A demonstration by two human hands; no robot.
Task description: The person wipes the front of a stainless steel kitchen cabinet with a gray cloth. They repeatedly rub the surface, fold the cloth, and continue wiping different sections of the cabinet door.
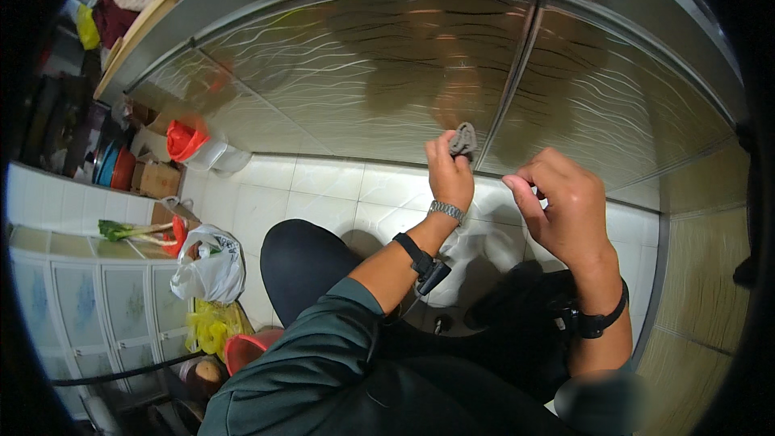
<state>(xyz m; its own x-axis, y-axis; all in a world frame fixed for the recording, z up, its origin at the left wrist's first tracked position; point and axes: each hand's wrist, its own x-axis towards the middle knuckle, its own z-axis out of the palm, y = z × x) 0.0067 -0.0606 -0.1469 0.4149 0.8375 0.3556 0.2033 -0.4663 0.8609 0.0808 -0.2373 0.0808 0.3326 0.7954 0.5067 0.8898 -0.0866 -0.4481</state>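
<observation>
In my left hand (pixel 450 180) is a folded grey cloth (pixel 463 139), gripped between the fingers and thumb. The cloth is up close to the lower part of a glossy cabinet door (pixel 363 73) with wavy lines; whether it touches the door I cannot tell. My right hand (pixel 565 206) hangs in front of the neighbouring cabinet door (pixel 597 97), to the right of the dark metal strip between the two doors. Its fingers are curled in, with the thumb near the index finger, and nothing shows in them.
White tiles cover the floor (pixel 323 186) below the doors. On the left are a white bucket (pixel 218 155) with a red bag, a white plastic bag (pixel 214 266), a yellow bag (pixel 211 327), spring onions (pixel 137 232) and a red basin (pixel 246 350). My bent knee (pixel 303 262) is close by.
</observation>
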